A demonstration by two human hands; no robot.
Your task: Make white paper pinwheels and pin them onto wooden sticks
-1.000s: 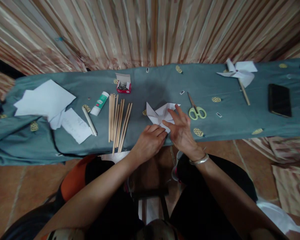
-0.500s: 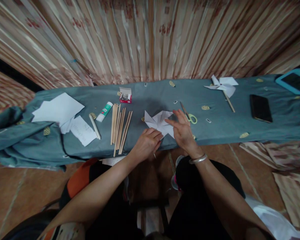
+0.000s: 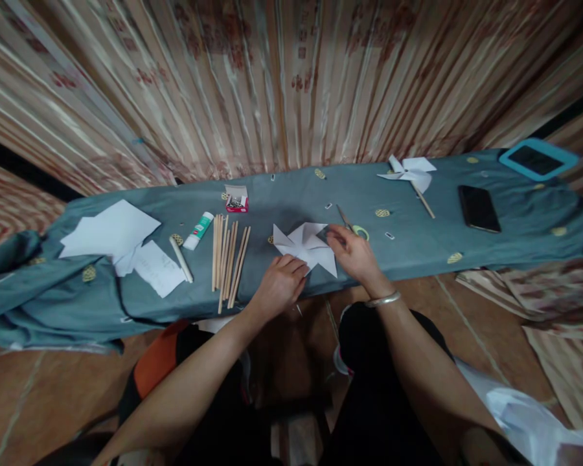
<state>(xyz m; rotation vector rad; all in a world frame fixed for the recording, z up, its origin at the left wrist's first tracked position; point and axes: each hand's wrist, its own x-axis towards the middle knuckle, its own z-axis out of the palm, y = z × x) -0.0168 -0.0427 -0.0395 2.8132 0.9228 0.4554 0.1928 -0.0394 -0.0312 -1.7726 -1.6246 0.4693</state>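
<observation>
A white paper pinwheel (image 3: 304,246) with folded blades lies near the front edge of the cloth-covered table. My left hand (image 3: 282,281) has its fingers closed on the pinwheel's near edge. Below that hand a thin pale tip (image 3: 299,309) sticks out; I cannot make out what it belongs to. At the pinwheel's right side is my right hand (image 3: 354,255), its fingers loosely bent and a little apart, beside the right blade. Just beyond it lie scissors (image 3: 359,231) with yellow-green handles, partly covered by the hand.
Several wooden sticks (image 3: 230,259), a glue tube (image 3: 199,230), a red box of small metal pins (image 3: 236,199), a white rod (image 3: 181,259) and paper sheets (image 3: 111,230) lie left. Rightward are another pinwheel on a stick (image 3: 411,173), a phone (image 3: 479,208) and a blue-framed tablet (image 3: 539,160).
My right hand's fingers have drawn back from over the pinwheel to its right edge, and more of the blades shows. My left hand keeps its hold. The whole view has shifted slightly.
</observation>
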